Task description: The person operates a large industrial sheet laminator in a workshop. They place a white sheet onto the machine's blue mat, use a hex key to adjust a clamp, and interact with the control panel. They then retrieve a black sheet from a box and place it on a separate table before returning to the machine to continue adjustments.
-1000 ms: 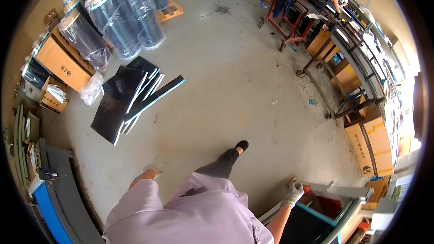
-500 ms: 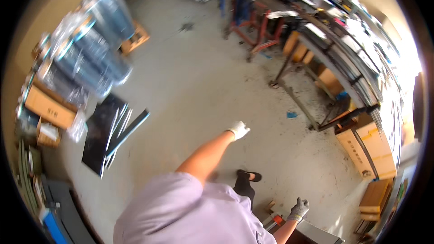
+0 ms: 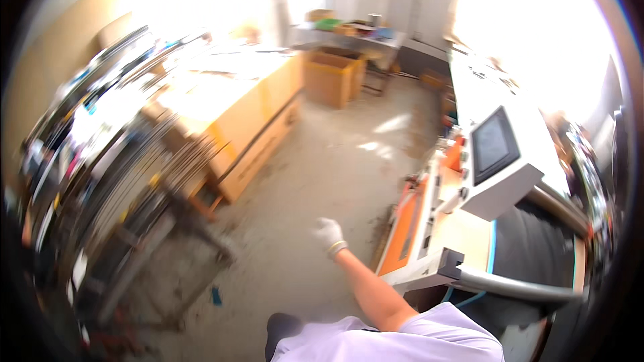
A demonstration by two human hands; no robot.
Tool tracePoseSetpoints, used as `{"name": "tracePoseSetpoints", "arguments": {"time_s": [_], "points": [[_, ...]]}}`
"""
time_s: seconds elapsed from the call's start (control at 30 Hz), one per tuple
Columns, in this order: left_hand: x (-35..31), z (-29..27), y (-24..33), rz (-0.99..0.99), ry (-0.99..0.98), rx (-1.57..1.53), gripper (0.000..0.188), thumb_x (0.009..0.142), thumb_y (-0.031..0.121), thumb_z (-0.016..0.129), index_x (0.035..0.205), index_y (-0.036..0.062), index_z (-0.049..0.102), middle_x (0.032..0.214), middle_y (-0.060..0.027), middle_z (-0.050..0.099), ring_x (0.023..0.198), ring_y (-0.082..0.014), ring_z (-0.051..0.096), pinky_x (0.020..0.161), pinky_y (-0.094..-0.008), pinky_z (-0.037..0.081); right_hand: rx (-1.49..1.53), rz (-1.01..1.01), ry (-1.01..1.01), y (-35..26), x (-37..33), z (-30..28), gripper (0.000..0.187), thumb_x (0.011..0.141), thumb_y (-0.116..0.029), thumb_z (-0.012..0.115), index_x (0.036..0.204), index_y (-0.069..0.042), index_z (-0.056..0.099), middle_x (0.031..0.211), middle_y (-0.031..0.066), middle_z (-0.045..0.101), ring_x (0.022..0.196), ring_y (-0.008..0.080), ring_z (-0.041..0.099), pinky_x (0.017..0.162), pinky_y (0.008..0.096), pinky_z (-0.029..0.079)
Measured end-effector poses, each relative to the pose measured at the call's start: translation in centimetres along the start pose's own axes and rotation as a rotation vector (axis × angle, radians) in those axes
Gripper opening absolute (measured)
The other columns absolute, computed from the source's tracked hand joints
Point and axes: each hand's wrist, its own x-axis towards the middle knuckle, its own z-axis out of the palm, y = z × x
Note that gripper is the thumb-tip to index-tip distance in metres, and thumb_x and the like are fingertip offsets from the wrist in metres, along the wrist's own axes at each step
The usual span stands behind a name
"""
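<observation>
My right hand (image 3: 329,233), in a pale work glove with a yellowish cuff, hangs in front of me above the grey floor (image 3: 302,181). Motion blur smears its fingers, and I make out no object in it. Closest to it on the right is a machine (image 3: 409,224) with an orange panel and a white frame, apart from the glove. A tilted dark screen in a pale housing (image 3: 495,146) belongs to that machine. My left hand is out of the picture.
On the left stands a blurred rack (image 3: 127,234) loaded with long profiles. Behind it is a long cardboard box (image 3: 258,121). Further off are an open carton (image 3: 329,80) and a table (image 3: 308,37) with small items. A metal roller (image 3: 523,283) and black sheet (image 3: 537,248) lie at right.
My view has swung right, from the wrapped rolls and open floor to the machine. The rack has shifted from the right side to the left. My left hand has left the picture.
</observation>
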Motion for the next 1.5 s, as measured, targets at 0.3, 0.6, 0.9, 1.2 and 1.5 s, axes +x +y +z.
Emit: {"name": "tracePoseSetpoints", "arguments": {"time_s": [0.3,0.6,0.9,1.2,1.5], "points": [[26.4,-20.2,26.7,0.211,-0.191,0.376,0.039,0.095,0.034,0.051,0.116,0.0049,0.065,0.114,-0.0227,0.065,0.103,-0.0359,0.062,0.088,-0.0464,0.049,-0.174,0.282,0.333,6.0,19.0,-5.8,0.03,0.077,-0.033,0.067,0.081,-0.004,0.065,0.082,0.0214,0.064,0.078,0.0395,0.062,0.071,0.0429,0.049],[59.1,-37.2,67.6,0.803,0.296,0.492,0.026,0.087,0.025,0.058,0.084,0.0005,0.068,0.089,-0.0243,0.068,0.086,-0.0398,0.065,0.078,-0.0465,0.052,-0.066,0.526,0.501,4.1,32.5,-14.3,0.036,0.075,-0.034,0.066,0.088,0.0,0.068,0.092,0.0239,0.067,0.09,0.0392,0.065,0.079,0.0437,0.05],[57.1,-29.9,108.1,0.969,-0.126,0.055,0.02,0.088,0.013,0.054,0.081,-0.0029,0.064,0.069,-0.0142,0.064,0.063,-0.027,0.059,0.063,-0.0383,0.048,-0.084,0.634,0.808,17.5,46.2,-26.2,0.035,0.076,-0.035,0.066,0.081,0.0,0.065,0.08,0.0216,0.066,0.078,0.0387,0.063,0.072,0.0427,0.049],[59.4,-20.0,120.1,0.616,-0.477,0.676,0.038,0.093,0.033,0.058,0.105,-0.0014,0.068,0.099,-0.0221,0.069,0.091,-0.0355,0.064,0.081,-0.0464,0.05,-0.048,0.542,0.916,23.1,65.1,-41.0,0.03,0.078,-0.03,0.068,0.075,-0.002,0.059,0.071,0.0193,0.059,0.067,0.0355,0.058,0.064,0.0412,0.046],[70.0,-8.9,144.9,0.704,-0.522,0.992,0.039,0.093,0.033,0.059,0.108,-0.0022,0.067,0.103,-0.0213,0.07,0.094,-0.0338,0.064,0.084,-0.0443,0.051,-0.022,0.799,0.962,31.1,73.8,-55.3,0.032,0.077,-0.031,0.067,0.077,0.0,0.061,0.075,0.0202,0.061,0.072,0.0356,0.059,0.068,0.0424,0.047]]}}
